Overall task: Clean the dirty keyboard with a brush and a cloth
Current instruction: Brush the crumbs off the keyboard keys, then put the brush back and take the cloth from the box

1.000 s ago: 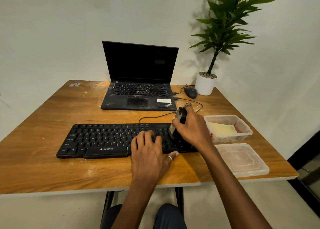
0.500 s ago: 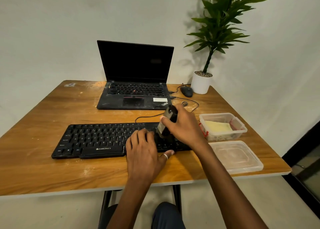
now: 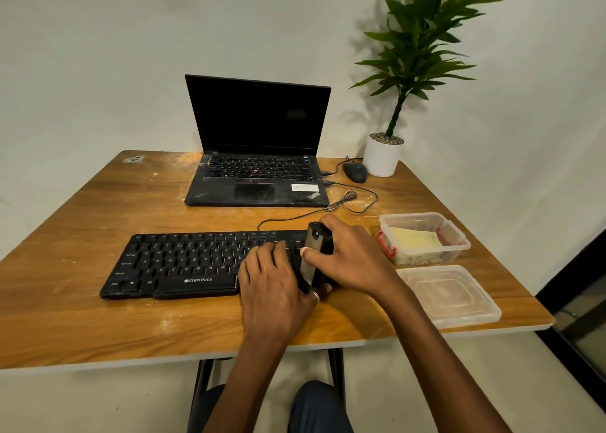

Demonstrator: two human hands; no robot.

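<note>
Black keyboard [image 3: 183, 262], one, lies back from the table [image 3: 131, 327] edge, left half uncovered; left hand [image 3: 272, 285] flat on keys, right hand [image 3: 354, 259] gripping one brush [image 3: 310, 262].

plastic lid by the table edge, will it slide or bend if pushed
The clear plastic lid looks thin and empty, so probably light and quick to slide on the wooden table. It likely flexes if lifted by one corner. Being near the edge, a push could send it off.
</note>
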